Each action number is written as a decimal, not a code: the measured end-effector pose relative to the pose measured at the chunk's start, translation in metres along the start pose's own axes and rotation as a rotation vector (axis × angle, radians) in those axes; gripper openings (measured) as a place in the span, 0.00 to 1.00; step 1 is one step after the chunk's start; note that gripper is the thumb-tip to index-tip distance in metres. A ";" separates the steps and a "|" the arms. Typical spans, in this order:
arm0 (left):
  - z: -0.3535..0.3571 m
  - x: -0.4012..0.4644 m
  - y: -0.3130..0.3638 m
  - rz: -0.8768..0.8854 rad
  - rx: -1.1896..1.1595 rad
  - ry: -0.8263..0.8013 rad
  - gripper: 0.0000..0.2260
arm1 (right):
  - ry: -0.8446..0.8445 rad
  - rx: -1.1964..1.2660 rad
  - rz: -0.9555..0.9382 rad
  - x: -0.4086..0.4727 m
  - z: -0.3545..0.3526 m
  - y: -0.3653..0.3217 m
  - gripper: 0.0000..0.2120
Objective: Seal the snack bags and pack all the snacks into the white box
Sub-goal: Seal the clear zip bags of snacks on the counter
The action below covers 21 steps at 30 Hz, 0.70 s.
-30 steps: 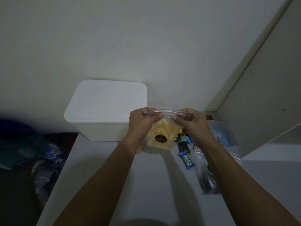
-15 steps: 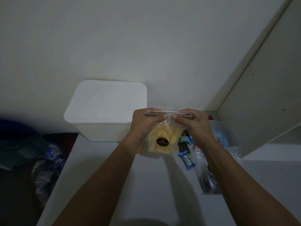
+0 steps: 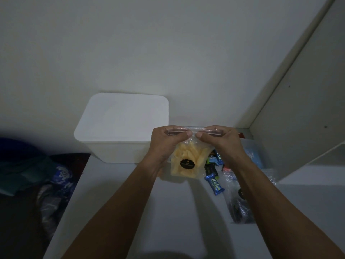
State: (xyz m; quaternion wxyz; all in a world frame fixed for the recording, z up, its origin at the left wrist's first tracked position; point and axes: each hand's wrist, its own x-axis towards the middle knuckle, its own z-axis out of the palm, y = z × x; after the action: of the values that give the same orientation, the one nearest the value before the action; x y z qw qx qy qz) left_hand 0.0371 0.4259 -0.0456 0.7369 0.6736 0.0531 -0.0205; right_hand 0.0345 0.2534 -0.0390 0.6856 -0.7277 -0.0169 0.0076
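Snack bag: clear thin plastic film, glossy, lightly creased; matt black round label on front. White box, far left: opaque plastic, smooth, matt to satin, lid on. Table: smooth, pale, matt surface; material not determinable. Blue candy bar, right: glossy printed foil-like wrapper. Near right, 1 more clear bag: crinkled shiny plastic. Far-left cloth pile: soft printed fabric.

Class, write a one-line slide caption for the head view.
Both hands, left and right, pinch a chip bag's zip strip beside the lidded white box.
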 end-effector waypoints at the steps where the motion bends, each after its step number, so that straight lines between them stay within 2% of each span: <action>1: 0.000 0.000 0.000 0.004 0.000 -0.007 0.05 | -0.004 0.003 0.004 0.000 0.000 0.000 0.04; 5: 0.001 -0.001 0.001 0.015 0.008 -0.034 0.04 | 0.013 -0.013 -0.007 0.001 -0.001 -0.001 0.04; 11: -0.003 0.000 0.001 -0.049 -0.108 0.001 0.10 | 0.011 0.019 0.013 0.002 -0.004 0.000 0.03; 17: -0.008 0.002 -0.001 -0.054 -0.103 0.019 0.08 | 0.072 0.032 0.043 0.004 -0.009 0.002 0.02; 21: -0.007 0.004 -0.004 -0.030 -0.165 0.047 0.06 | 0.036 0.006 0.050 0.005 -0.012 0.001 0.01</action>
State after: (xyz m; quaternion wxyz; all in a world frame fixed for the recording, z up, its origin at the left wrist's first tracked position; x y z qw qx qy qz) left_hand 0.0400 0.4326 -0.0506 0.7879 0.6102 0.0820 -0.0112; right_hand 0.0399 0.2411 -0.0389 0.6875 -0.7260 0.0136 0.0114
